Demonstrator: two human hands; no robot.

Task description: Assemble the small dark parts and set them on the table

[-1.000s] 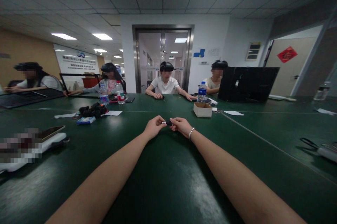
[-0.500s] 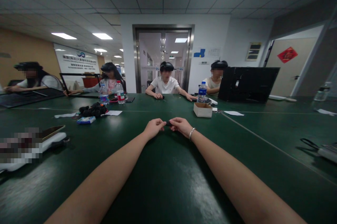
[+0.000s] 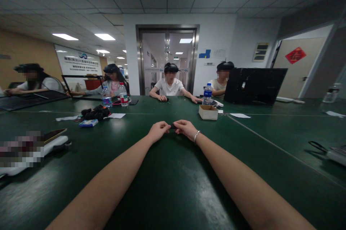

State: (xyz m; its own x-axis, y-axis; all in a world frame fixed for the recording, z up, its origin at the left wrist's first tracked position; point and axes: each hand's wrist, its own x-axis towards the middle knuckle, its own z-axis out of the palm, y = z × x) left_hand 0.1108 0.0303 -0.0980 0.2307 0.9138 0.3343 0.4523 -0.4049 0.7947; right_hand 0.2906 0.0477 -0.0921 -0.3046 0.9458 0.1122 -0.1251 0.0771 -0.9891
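Both my arms reach forward over the dark green table [image 3: 173,186]. Between my fingertips is a small black object [image 3: 172,126], too small and too covered to name. My left hand [image 3: 158,131] pinches its left end with thumb and forefinger. On the other end, my right hand [image 3: 185,129] closes its thumb and fingers; a silver bracelet [image 3: 197,137] circles that wrist. A small open cardboard box [image 3: 208,112] stands beyond my right hand, apart from it.
Bottles [image 3: 207,94] stand farther back, near a large black monitor [image 3: 255,85]. To the left lie a black tangled bundle [image 3: 96,113] and a blue-white packet [image 3: 88,123]. A white device [image 3: 54,152] is at the near left. Several people in headsets sit across the table.
My hands and the small black object stay in nearly the same place. No clear movement shows beyond a very slight shift of the view.
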